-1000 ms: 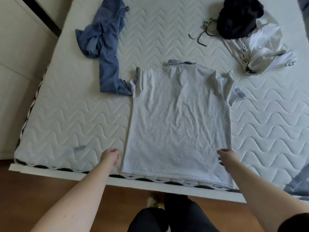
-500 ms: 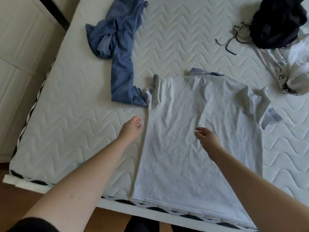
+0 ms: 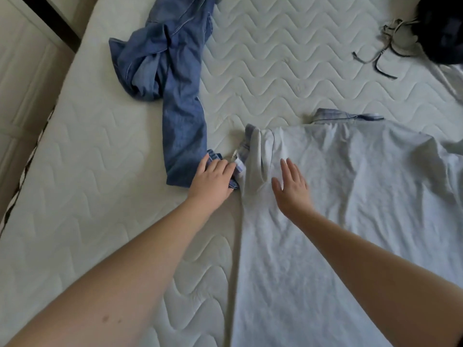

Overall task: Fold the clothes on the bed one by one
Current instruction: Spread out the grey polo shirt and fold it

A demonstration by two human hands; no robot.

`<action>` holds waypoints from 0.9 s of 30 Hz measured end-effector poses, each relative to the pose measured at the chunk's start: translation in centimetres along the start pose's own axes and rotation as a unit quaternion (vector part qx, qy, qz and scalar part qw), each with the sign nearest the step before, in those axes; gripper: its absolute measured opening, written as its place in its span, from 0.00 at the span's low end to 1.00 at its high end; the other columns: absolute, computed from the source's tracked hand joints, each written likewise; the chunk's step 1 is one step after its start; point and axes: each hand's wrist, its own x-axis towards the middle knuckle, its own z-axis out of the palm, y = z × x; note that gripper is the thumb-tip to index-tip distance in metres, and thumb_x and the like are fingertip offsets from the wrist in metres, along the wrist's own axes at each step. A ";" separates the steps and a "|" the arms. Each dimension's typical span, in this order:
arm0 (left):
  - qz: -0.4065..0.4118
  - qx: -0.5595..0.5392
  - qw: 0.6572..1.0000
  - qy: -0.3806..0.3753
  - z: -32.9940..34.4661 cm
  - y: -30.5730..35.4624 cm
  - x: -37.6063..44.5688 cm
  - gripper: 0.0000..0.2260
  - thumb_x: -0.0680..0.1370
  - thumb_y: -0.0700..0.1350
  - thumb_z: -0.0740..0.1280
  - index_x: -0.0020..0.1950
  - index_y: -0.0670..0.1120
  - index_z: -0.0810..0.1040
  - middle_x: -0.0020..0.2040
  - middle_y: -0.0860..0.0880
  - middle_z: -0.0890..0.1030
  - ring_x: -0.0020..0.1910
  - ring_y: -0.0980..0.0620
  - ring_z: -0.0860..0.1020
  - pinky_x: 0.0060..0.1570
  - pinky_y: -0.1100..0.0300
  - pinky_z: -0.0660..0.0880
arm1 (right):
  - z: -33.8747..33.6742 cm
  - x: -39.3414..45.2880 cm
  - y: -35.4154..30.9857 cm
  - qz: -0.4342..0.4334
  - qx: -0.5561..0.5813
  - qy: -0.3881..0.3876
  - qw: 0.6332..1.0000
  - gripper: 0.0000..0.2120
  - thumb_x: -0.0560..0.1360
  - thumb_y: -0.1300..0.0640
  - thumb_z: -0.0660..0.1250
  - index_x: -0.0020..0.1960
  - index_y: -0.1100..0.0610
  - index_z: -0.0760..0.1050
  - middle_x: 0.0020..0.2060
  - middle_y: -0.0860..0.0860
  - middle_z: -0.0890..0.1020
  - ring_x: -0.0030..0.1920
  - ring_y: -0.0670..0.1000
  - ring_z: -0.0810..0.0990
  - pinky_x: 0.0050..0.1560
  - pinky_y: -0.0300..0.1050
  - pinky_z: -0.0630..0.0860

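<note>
A light grey polo shirt [image 3: 350,209] lies flat, back side up, on the quilted white mattress [image 3: 275,71], its blue collar at the far end. Its left sleeve [image 3: 253,159] is bunched up against the body of the shirt. My left hand [image 3: 213,180] rests over the hem of a blue jeans leg [image 3: 184,136]. Its fingertips touch the sleeve's cuff and the thumb is spread away. My right hand [image 3: 290,186] presses flat on the shirt just right of that sleeve, fingers straight.
The jeans are crumpled toward the far left of the bed. A black garment [image 3: 443,28] with loose cords [image 3: 383,53] and a bit of white cloth [image 3: 451,78] lie at the far right. Pale cabinet panels [image 3: 25,71] run along the bed's left edge.
Both hands have moved from the shirt's bottom hem up to its left sleeve. The view has shifted left and closer with them.
</note>
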 end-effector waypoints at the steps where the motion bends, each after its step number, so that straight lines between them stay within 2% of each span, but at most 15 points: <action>1: 0.000 0.014 1.000 -0.017 0.8 -0.5 0.5 0.25 0.79 0.55 0.63 0.74 0.50 0.64 0.65 0.49 0.73 0.67 0.47 0.70 0.75 0.47 0.43 | 0.6 0.9 0.3 -0.013 -0.030 -0.001 0.999 0.29 0.83 0.45 0.50 0.81 0.51 0.47 0.80 0.48 0.49 0.79 0.50 0.46 0.77 0.48 0.45; 2: 0.006 0.027 0.999 -0.035 1.6 -1.0 0.8 0.22 0.79 0.54 0.62 0.73 0.52 0.65 0.63 0.49 0.74 0.65 0.47 0.71 0.75 0.46 0.43 | 1.3 1.6 0.6 -0.024 -0.048 -0.002 0.999 0.29 0.83 0.45 0.51 0.81 0.51 0.47 0.80 0.49 0.49 0.79 0.50 0.45 0.77 0.47 0.44; 4: 0.021 0.049 0.996 -0.069 2.8 -2.3 0.6 0.16 0.80 0.48 0.59 0.68 0.55 0.70 0.59 0.49 0.76 0.61 0.46 0.73 0.72 0.47 0.50 | 2.5 2.8 0.9 -0.031 -0.058 -0.009 0.998 0.29 0.83 0.45 0.51 0.81 0.50 0.47 0.80 0.47 0.49 0.79 0.49 0.45 0.77 0.46 0.43; 6: 0.013 0.071 0.995 -0.073 3.5 -4.5 0.0 0.14 0.80 0.47 0.57 0.63 0.57 0.74 0.56 0.50 0.77 0.57 0.46 0.74 0.63 0.49 0.58 | 3.7 3.6 1.0 -0.026 -0.067 -0.011 0.997 0.29 0.83 0.44 0.49 0.81 0.50 0.47 0.80 0.47 0.48 0.79 0.48 0.43 0.77 0.46 0.41; 9: -0.078 0.116 0.986 -0.089 4.0 -9.7 -1.7 0.12 0.79 0.50 0.58 0.58 0.55 0.78 0.54 0.50 0.77 0.56 0.47 0.74 0.56 0.51 0.61 | 5.2 3.6 1.0 -0.021 -0.103 -0.005 0.994 0.29 0.83 0.44 0.47 0.81 0.51 0.43 0.80 0.47 0.43 0.79 0.48 0.38 0.77 0.47 0.35; 12: -0.178 0.143 0.964 -0.132 4.3 -13.7 -3.2 0.11 0.78 0.52 0.61 0.58 0.56 0.78 0.57 0.50 0.75 0.59 0.47 0.71 0.60 0.48 0.61 | 5.6 3.7 1.1 -0.018 -0.122 -0.004 0.992 0.30 0.82 0.41 0.43 0.80 0.51 0.39 0.80 0.47 0.40 0.78 0.47 0.35 0.76 0.46 0.31; 14: -0.149 0.125 0.975 -0.106 4.1 -13.2 -3.3 0.11 0.75 0.51 0.63 0.55 0.52 0.79 0.55 0.47 0.75 0.57 0.45 0.70 0.58 0.46 0.62 | 5.6 3.7 1.1 -0.020 -0.125 -0.008 0.992 0.31 0.81 0.40 0.43 0.80 0.49 0.39 0.80 0.47 0.41 0.78 0.48 0.35 0.75 0.46 0.31; 17: -0.059 -0.005 0.998 -0.008 2.5 -8.5 -1.5 0.15 0.72 0.51 0.58 0.47 0.44 0.79 0.45 0.43 0.76 0.46 0.41 0.74 0.47 0.49 0.68 | 5.6 3.9 1.3 -0.025 -0.125 -0.016 0.992 0.31 0.80 0.37 0.44 0.80 0.45 0.39 0.80 0.46 0.40 0.78 0.48 0.35 0.76 0.48 0.31; 19: -0.074 -0.142 0.987 -0.003 2.0 -4.7 1.6 0.16 0.77 0.52 0.58 0.54 0.43 0.78 0.49 0.41 0.78 0.49 0.40 0.77 0.48 0.48 0.73 | 5.7 4.2 1.5 -0.025 -0.113 -0.024 0.993 0.30 0.80 0.37 0.44 0.79 0.42 0.39 0.79 0.45 0.40 0.78 0.46 0.35 0.74 0.45 0.29; 20: -0.107 -0.227 0.968 -0.017 1.8 -2.8 3.5 0.17 0.79 0.52 0.60 0.60 0.43 0.77 0.53 0.41 0.78 0.53 0.39 0.77 0.52 0.47 0.73 | 5.6 4.4 1.7 -0.024 -0.098 -0.029 0.994 0.30 0.80 0.37 0.44 0.79 0.41 0.40 0.79 0.44 0.40 0.77 0.45 0.35 0.72 0.42 0.27; 22: -0.180 -0.397 0.899 -0.044 1.7 0.1 7.2 0.22 0.80 0.55 0.62 0.68 0.42 0.71 0.62 0.40 0.76 0.61 0.40 0.75 0.60 0.49 0.71 | 5.5 4.9 2.3 -0.019 -0.059 -0.036 0.997 0.27 0.82 0.39 0.45 0.79 0.39 0.42 0.79 0.42 0.42 0.77 0.43 0.36 0.70 0.38 0.27; 23: -0.200 -0.441 0.873 -0.051 1.7 1.0 8.8 0.25 0.79 0.56 0.63 0.70 0.42 0.69 0.65 0.40 0.75 0.64 0.41 0.73 0.63 0.50 0.70 | 5.5 5.1 2.7 -0.019 -0.042 -0.041 0.998 0.26 0.82 0.41 0.45 0.79 0.38 0.43 0.79 0.41 0.42 0.77 0.41 0.36 0.69 0.37 0.27; 25: -0.217 -0.468 0.855 -0.057 1.9 1.8 11.1 0.30 0.76 0.57 0.67 0.72 0.42 0.66 0.68 0.42 0.73 0.66 0.43 0.72 0.64 0.53 0.69 | 5.4 5.5 3.2 -0.025 -0.028 -0.058 0.998 0.25 0.83 0.43 0.46 0.78 0.38 0.43 0.79 0.40 0.42 0.74 0.36 0.34 0.66 0.33 0.24; 27: -0.236 -0.484 0.838 -0.092 2.2 1.7 12.3 0.32 0.74 0.52 0.72 0.73 0.42 0.65 0.69 0.44 0.72 0.66 0.44 0.72 0.64 0.55 0.69 | 5.4 5.6 3.4 -0.033 -0.033 -0.069 0.997 0.26 0.82 0.43 0.44 0.78 0.38 0.42 0.78 0.39 0.40 0.72 0.35 0.33 0.62 0.30 0.22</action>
